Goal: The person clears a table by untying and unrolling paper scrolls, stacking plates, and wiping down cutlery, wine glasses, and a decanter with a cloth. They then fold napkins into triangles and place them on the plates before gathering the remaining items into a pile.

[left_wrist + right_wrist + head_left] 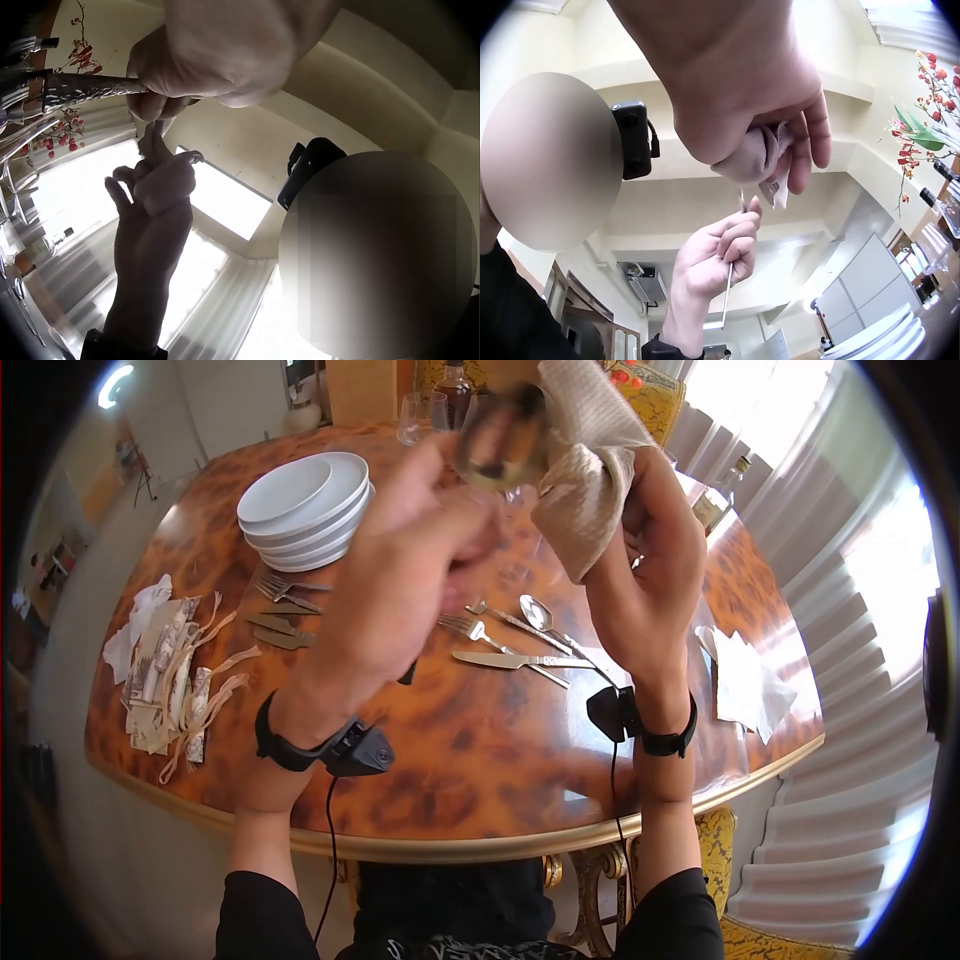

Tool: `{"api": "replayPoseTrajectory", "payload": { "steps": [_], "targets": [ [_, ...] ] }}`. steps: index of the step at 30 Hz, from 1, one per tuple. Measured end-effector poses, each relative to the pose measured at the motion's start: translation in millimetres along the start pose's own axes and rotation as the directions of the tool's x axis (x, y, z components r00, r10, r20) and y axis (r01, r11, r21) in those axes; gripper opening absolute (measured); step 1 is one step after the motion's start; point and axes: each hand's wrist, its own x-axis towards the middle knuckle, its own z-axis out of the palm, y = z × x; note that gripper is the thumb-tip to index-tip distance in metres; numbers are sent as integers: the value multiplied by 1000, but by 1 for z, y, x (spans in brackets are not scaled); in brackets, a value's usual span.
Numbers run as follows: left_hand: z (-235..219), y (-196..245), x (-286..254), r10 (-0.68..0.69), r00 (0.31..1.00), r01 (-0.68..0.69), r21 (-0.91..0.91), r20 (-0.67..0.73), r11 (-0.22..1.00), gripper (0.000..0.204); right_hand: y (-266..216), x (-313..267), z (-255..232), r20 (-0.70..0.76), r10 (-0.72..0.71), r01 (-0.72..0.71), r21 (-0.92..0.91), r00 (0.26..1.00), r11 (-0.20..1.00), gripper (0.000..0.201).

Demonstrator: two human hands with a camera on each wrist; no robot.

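Note:
My left hand [385,580] is raised over the table and pinches a spoon [500,440], whose rounded, shiny bowl is blurred in the head view. In the left wrist view, its patterned handle [90,90] sticks out from the fingers; in the right wrist view the thin handle [727,292] runs below the left hand. My right hand [650,570] grips a bunched beige cloth [585,500] right beside the spoon's bowl. Below the hands lie a fork [475,630], a knife [510,659] and another spoon [537,613].
Stacked white plates [300,510] stand at the back left, with forks [285,592] and knives [275,632] nearby. Crumpled wrappers and ties [170,680] lie left, white paper [745,685] right. Glasses [420,420] and bottles [455,395] are at the back.

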Motion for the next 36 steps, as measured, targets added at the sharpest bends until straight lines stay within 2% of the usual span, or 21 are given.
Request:
{"api": "replayPoseTrajectory", "payload": {
  "steps": [2, 3, 4, 5, 10, 12, 13, 15, 17, 18, 19, 20, 21, 23, 24, 26, 27, 29, 30, 32, 36],
  "targets": [
    [6, -15, 0, -48, 998, 45, 76, 44, 996, 15, 0, -1, 4, -91, -89, 82, -86, 992, 993, 15],
    [9, -20, 2, -25, 997, 10, 213, 68, 977, 14, 3, 0, 5, -83, -86, 79, -82, 993, 994, 15],
    [9, -23, 2, -8, 995, -25, 345, 96, 938, 14, 8, 1, 6, -80, -195, 173, -227, 977, 959, 16],
    [8, -22, 2, -12, 996, -20, 345, 89, 938, 14, 12, 2, 7, -63, -302, 260, -366, 951, 894, 17],
    [-2, -17, 4, -14, 984, -68, 450, 177, 891, 17, 20, 5, 8, -82, -342, 273, -441, 936, 855, 19],
    [0, -15, 3, -25, 982, -67, 469, 187, 880, 18, 24, 8, 7, -254, -350, 239, -384, 902, 892, 20],
    [1, -14, 3, -29, 983, -64, 490, 180, 869, 18, 24, 8, 7, -253, -347, 235, -385, 903, 892, 20],
    [2, -15, 3, -32, 985, -59, 506, 170, 860, 19, 22, 8, 6, -334, -224, 86, -380, 915, 921, 18],
    [3, -17, 3, -64, 989, 3, 416, 133, 909, 18, 16, 5, 5, -326, -240, 80, -435, 914, 897, 20],
    [3, -19, 4, -61, 990, 3, 415, 128, 910, 18, 11, 4, 6, -209, -333, 210, -455, 919, 865, 21],
    [1, -25, 5, 25, 991, -80, 441, 129, 894, 15, 6, 3, 6, -92, -420, 336, -459, 903, 823, 22],
    [0, -28, 7, 110, 985, -160, 468, 133, 869, 12, 2, 0, 8, 22, -384, 356, -430, 923, 830, 23],
    [-2, -28, 8, 107, 985, -157, 469, 133, 869, 12, 7, 0, 10, 80, -401, 396, -423, 913, 815, 22],
    [-6, -26, 10, 85, 976, -157, 382, 198, 911, 12, 6, 2, 5, 92, -409, 407, -427, 908, 807, 23],
    [-3, -22, 8, 83, 976, -156, 382, 202, 911, 12, 7, 3, 1, 90, -407, 404, -430, 909, 807, 23],
    [5, -8, 4, -114, 981, 79, 217, 154, 973, 22, 10, 5, -6, 38, -359, 328, -506, 933, 798, 24],
    [2, -8, 3, -115, 981, 79, 218, 157, 973, 22, 9, 6, -7, 36, -358, 326, -508, 933, 797, 24],
    [-6, -11, 4, -70, 986, 29, 252, 153, 967, 40, 9, 8, -9, -168, -255, 119, -566, 952, 816, 24],
    [-5, -10, 4, -70, 985, 29, 252, 156, 967, 40, 12, 9, -13, -207, -201, 59, -542, 957, 838, 23],
    [-2, -9, 6, -48, 999, 37, 363, 19, 931, 54, 17, 9, -19, -274, -180, 36, -459, 945, 888, 23],
    [-12, -23, 15, 72, 992, -107, 392, 102, 914, 62, 9, 4, -19, -374, -136, 20, -299, 917, 954, 23]
  ]
}}
